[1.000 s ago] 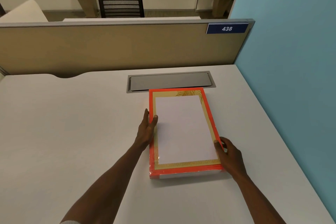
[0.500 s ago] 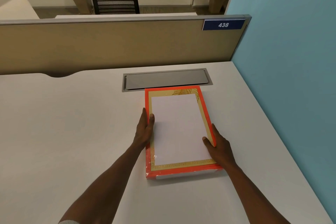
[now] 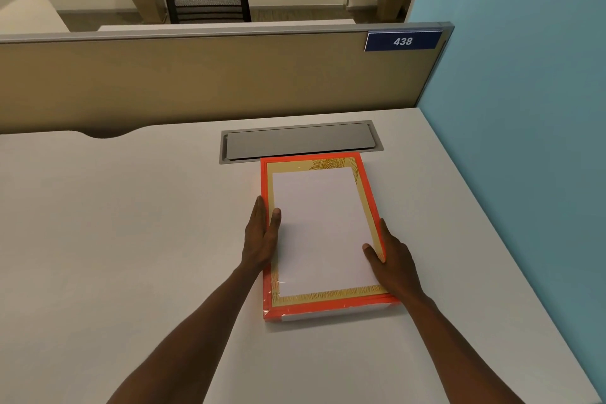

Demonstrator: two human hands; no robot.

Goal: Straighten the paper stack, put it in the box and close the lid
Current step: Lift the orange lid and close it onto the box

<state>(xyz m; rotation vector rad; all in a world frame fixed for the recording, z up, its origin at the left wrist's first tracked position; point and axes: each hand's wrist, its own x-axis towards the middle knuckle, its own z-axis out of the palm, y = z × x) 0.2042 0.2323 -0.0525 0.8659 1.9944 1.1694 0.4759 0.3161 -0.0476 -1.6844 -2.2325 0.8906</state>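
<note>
Both hands flank the box with flat, spread grip, nothing pinched or lifted: left hand [image 3: 260, 236] lies along the box's left wall with the thumb hooked over the rim onto the paper; right hand [image 3: 392, 259] presses the right wall near the near corner, thumb tip on the sheet edge. Judged as squaring or steadying the stack inside, not carrying it.

Worktop [image 3: 114, 239] is white and wide, backed by a tan partition [image 3: 196, 82] on the far side with a number plate [image 3: 402, 41] reading 438; blue wall [image 3: 524, 108] on the right. Grey cable hatch [image 3: 300, 141] is set into the worktop just beyond the box's far edge.

Box [image 3: 316, 307] sits right of centre, orange rim, gold-patterned lining showing around the white paper stack [image 3: 319, 226], which lies flat inside, gap wider at the far end. Paper looks seated, so lid closing is judged as what remains.

No lid can be made out anywhere. Stack thickness hidden by the walls. Fingers of both hands partly hidden against the outer sides. Forearms cut off at the bottom edge.
</note>
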